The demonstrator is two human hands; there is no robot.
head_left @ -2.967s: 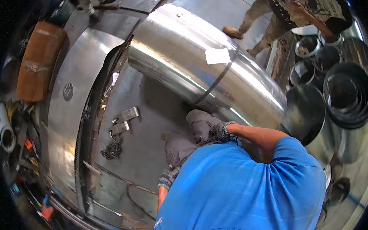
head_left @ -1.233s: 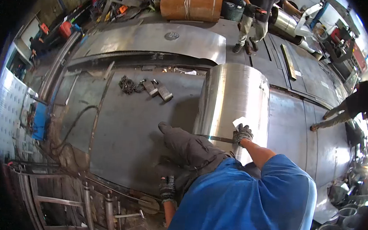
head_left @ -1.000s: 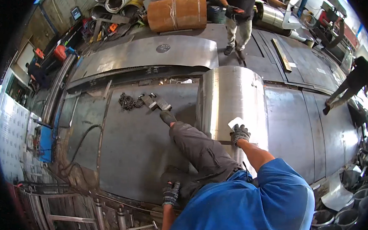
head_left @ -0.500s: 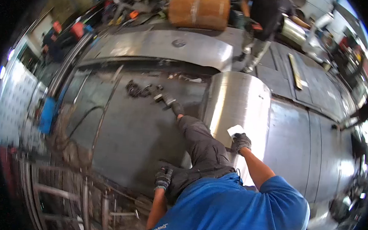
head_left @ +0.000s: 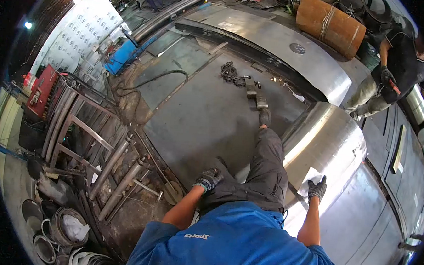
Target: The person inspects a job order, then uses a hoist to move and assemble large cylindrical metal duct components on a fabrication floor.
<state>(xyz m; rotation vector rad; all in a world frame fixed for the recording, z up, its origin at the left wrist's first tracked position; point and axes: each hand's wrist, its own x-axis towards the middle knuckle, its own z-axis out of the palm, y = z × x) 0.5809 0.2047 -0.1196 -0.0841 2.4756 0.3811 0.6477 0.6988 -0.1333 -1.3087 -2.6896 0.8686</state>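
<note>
On grey metal floor plates (head_left: pixel 198 117), the large silvery metal cylinder (head_left: pixel 331 134) lies sideways, seemingly already formed; remaining work cannot be judged. The gloved right hand (head_left: pixel 317 188), part-spread, touches its white paper sheet (head_left: pixel 310 177); the gloved left hand (head_left: pixel 208 179) curls loosely, grip unclear.

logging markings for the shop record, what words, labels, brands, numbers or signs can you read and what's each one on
"Sports": on the blue shirt.
Round dark mark on the curved metal sheet: too small to read.
Repeated marks on the white sheeting: too small to read.
White paper on the metal cylinder: no legible text.
</note>
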